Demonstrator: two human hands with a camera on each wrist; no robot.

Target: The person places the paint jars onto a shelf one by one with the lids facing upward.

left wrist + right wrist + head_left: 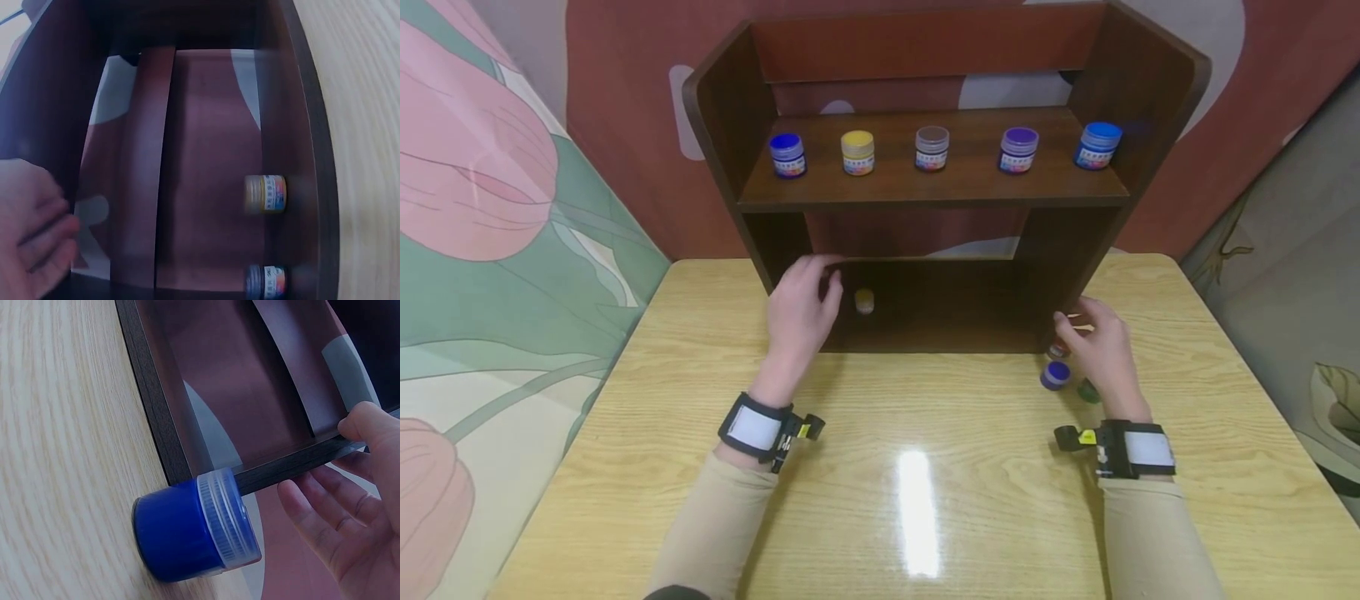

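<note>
My left hand hovers at the left front of the lower shelf, its fingers loosely bent and holding nothing. Beside it on that shelf stands a yellow-lidded paint jar. The left wrist view shows the same yellow jar and a dark blue jar, which my left hand hides in the head view. At the shelf's right front corner, my right hand has thumb and fingers apart around the side panel edge. Just below its fingertips are a reddish jar, a blue jar and a green jar.
A dark brown two-tier shelf stands at the back of the wooden table. Its upper tier carries several paint jars in a spaced row, from a dark blue jar to a light blue jar. Patterned cloth hangs behind.
</note>
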